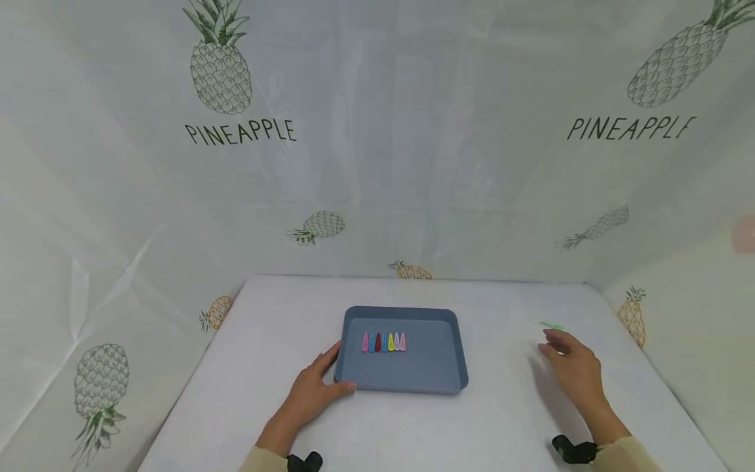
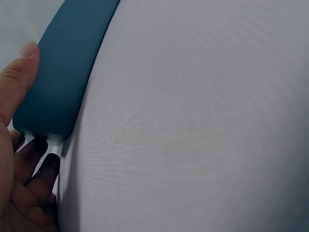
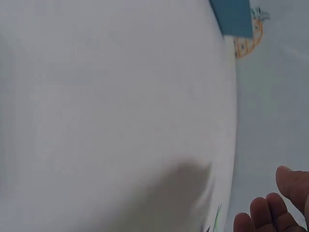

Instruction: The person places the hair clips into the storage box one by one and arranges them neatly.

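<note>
A grey-blue tray (image 1: 425, 357) stands on the white table, with several snap hair clips (image 1: 378, 343) side by side in a row on its left half. They are pink, blue, dark red, yellow and pale pink. My left hand (image 1: 312, 393) holds the tray's near left corner, thumb on the front side and fingers around the left side, as the left wrist view also shows. To the right of the tray, my right hand (image 1: 572, 370) hovers with loosely bent fingers, thumb and fingertips apart. Just beyond its fingertips lies a thin green piece (image 1: 551, 324), partly hidden.
The white tabletop (image 1: 413, 432) is backed and flanked by a pale curtain (image 1: 413, 131) printed with pineapples. A black wrist strap (image 1: 575, 450) sits on the right wrist, and another (image 1: 305, 462) on the left. In the right wrist view, a shadow falls below the right hand.
</note>
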`<state>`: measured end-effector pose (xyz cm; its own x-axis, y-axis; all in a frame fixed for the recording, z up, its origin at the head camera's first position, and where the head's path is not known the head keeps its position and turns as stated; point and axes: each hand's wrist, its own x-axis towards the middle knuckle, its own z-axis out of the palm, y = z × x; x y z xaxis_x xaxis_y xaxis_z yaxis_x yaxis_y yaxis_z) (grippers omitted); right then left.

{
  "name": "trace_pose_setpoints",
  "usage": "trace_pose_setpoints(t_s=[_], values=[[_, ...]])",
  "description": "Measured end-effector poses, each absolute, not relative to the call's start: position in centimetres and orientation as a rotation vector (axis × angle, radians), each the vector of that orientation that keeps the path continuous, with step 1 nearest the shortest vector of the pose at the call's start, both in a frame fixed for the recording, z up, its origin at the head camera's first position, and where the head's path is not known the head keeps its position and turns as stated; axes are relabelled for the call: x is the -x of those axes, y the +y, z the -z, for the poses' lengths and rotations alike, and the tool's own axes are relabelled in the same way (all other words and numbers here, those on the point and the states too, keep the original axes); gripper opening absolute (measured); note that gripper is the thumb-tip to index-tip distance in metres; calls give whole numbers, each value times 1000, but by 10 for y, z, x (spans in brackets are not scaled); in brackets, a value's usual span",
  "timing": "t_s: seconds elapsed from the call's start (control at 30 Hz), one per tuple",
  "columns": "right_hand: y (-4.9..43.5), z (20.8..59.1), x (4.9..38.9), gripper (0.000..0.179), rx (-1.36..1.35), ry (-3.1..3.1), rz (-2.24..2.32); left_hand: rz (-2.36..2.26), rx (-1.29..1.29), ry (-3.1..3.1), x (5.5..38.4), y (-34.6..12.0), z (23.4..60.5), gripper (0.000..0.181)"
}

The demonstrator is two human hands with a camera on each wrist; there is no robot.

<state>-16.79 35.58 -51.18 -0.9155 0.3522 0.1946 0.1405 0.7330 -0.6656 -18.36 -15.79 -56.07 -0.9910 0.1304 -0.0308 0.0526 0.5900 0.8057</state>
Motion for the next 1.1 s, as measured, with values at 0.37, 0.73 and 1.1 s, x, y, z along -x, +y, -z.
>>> trace_pose_setpoints(t_s=[0.37, 0.73, 1.1], values=[[401, 521, 164, 44, 517, -2707, -896, -1357, -176, 2729, 182, -157, 556, 96], [411, 527, 173, 55, 528, -2816, -935, -1384, -166, 2708, 182, -157, 555, 95], [416, 534, 180, 59, 465, -2846, -852, -1377, -161, 2715, 185, -158, 561, 97]])
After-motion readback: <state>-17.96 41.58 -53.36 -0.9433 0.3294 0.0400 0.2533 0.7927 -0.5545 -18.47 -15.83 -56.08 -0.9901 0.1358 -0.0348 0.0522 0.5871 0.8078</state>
